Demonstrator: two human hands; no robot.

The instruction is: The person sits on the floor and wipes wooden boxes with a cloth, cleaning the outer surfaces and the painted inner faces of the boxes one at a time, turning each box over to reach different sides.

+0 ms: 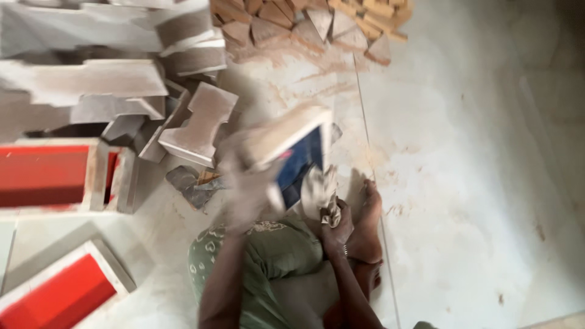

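- The left hand (247,183) is showing a pale, dusty coating and is gripping a wooden panel (292,146) whose edge is looking raw and matt while its face is showing a smooth blue finish.
- The right hand (335,219) is clutching a crumpled cloth rag (322,194), looking soft and grimy.
- Grey wooden pieces (198,125) are lying matt and chalky, as if primed.
- Red-faced boards (42,173) are looking smooth, with pale matt borders.
- Bare wooden offcuts (317,24) are looking rough and unfinished.
- The floor (475,183) is looking smooth and pale, with reddish sawdust dusting it.
- The green garment (268,256) is looking like soft printed cloth.
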